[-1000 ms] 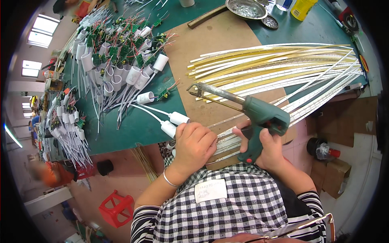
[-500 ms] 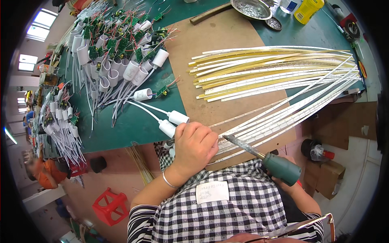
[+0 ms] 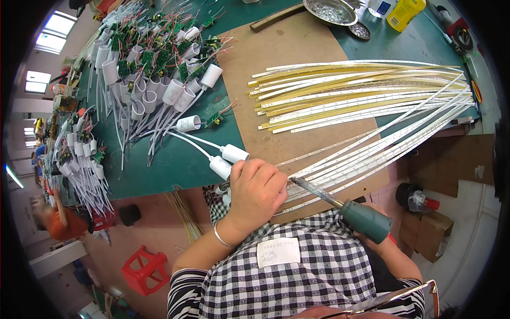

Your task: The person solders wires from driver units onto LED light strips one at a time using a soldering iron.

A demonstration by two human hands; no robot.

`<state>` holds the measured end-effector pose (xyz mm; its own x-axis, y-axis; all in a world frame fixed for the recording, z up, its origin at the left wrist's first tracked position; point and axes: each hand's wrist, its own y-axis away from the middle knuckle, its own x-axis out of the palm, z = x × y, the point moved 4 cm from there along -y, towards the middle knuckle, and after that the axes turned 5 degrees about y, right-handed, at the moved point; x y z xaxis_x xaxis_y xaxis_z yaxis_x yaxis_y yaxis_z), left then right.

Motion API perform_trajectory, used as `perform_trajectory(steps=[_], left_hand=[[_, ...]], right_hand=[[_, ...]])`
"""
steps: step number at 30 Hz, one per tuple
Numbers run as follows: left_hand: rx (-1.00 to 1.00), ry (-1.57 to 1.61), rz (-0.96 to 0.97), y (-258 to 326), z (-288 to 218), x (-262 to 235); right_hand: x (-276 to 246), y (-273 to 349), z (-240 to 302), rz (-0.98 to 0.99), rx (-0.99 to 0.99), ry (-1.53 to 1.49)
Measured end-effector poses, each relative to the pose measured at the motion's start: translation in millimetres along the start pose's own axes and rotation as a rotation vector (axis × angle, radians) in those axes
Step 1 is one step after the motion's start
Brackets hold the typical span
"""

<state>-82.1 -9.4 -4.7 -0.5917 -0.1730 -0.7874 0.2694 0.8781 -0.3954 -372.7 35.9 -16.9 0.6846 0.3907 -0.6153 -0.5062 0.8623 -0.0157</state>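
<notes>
My left hand (image 3: 257, 190) is closed at the board's near edge, over the ends of several white LED strips (image 3: 340, 169); what its fingers pinch is hidden. Two white cylindrical caps (image 3: 234, 153) with white cables lie against its knuckles. Under the green handle, my right hand (image 3: 375, 243) is wrapped round a soldering iron (image 3: 366, 220), mostly hidden by it. The iron's dark tip points left and meets the strips beside my left fingertips.
A brown board (image 3: 287, 42) lies on the green table (image 3: 175, 170). Yellow and white strips (image 3: 340, 95) spread across it. Caps with green circuit boards (image 3: 154, 80) pile up at left. A metal bowl (image 3: 332, 11) and yellow bottle (image 3: 404, 15) stand at the back. A red stool (image 3: 144, 270) is on the floor.
The soldering iron's handle has shifted slightly left and down, its tip staying by my left fingers. My left hand has barely moved.
</notes>
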Motion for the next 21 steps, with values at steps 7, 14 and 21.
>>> perform_trajectory(steps=[7, 14, 21], left_hand=[[-0.011, 0.009, 0.016, 0, 0, 0], [-0.001, -0.010, 0.019, 0, -1, 0], [-0.005, -0.029, -0.014, 6, 1, 2]], right_hand=[[9, 3, -13, -0.043, 0.115, -0.103], [7, -1, -20, -0.302, 0.244, -0.500], [11, -5, -28, -0.447, 0.293, -0.709]])
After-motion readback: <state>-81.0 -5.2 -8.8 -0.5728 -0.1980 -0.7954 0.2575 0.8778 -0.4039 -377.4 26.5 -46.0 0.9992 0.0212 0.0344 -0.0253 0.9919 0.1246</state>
